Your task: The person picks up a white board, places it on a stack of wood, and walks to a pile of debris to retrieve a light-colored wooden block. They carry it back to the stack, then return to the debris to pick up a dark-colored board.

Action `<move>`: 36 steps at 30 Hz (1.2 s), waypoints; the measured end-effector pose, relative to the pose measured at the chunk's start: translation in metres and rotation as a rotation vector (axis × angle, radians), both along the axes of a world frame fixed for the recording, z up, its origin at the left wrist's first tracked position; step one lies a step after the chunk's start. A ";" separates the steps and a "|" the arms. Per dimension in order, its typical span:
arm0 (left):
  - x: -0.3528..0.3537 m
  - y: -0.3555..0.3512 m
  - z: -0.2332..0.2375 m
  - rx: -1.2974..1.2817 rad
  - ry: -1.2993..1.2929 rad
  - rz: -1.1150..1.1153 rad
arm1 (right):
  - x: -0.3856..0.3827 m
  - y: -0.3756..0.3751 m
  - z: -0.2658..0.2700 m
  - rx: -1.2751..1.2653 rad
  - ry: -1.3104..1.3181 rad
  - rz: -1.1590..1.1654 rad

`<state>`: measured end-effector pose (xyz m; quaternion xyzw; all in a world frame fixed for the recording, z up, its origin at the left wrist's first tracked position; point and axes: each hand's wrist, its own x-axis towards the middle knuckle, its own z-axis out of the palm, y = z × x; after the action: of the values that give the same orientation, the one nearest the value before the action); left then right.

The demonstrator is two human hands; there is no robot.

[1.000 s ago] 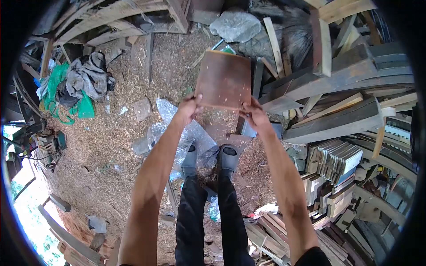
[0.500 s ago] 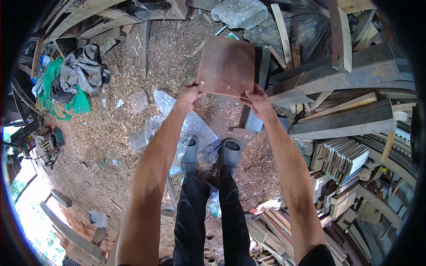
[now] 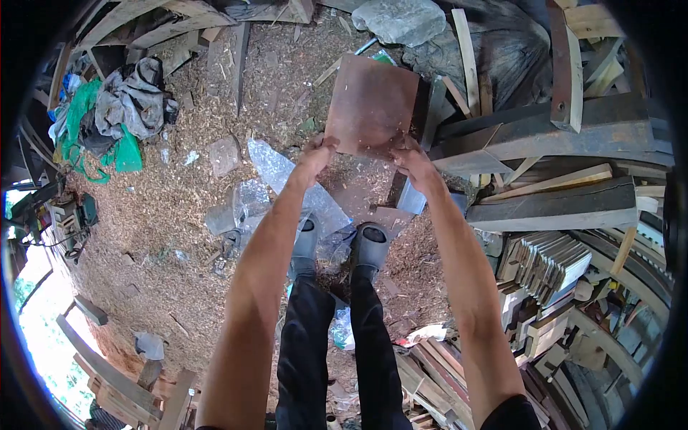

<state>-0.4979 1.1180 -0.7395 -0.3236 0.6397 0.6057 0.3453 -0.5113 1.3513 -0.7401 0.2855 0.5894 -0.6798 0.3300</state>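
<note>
A flat reddish-brown board [image 3: 374,104], roughly square with small pale specks on it, is held out in front of me over the littered ground. My left hand [image 3: 315,157] grips its near left corner. At the near right corner, my right hand [image 3: 411,159] has its fingers closed on the board's edge. Below the board lies a crumpled clear plastic sheet [image 3: 297,188], close to my grey clogs [image 3: 373,244].
Wood shavings cover the ground [image 3: 179,215]. Thick timber beams [image 3: 559,201] and a stack of thin boards [image 3: 552,261] stand on the right. A heap of cloth and green plastic [image 3: 129,107] lies at the left. A cloudy wrapped lump [image 3: 401,20] sits at the back.
The board has shifted slightly right and tilted a little, still held by both hands. The surroundings have moved slightly in view as my head turned.
</note>
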 end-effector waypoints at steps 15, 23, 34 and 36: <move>0.276 0.023 0.216 0.024 0.320 0.368 | 0.235 0.055 0.194 0.225 -0.463 0.356; 0.418 -0.081 0.384 -0.279 0.325 0.610 | 0.176 -0.106 0.360 0.126 -0.008 1.127; 0.627 -0.249 0.483 0.061 -0.121 1.328 | 0.265 -0.328 0.510 0.336 0.133 1.319; 0.655 -0.277 0.506 -0.024 -0.103 1.325 | 0.289 -0.368 0.525 0.362 0.138 1.339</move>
<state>0.1571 0.8413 -0.2336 -0.6809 0.2946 0.6664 -0.0736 -0.2218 0.9836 -0.2153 -0.1329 0.7624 -0.2375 0.5872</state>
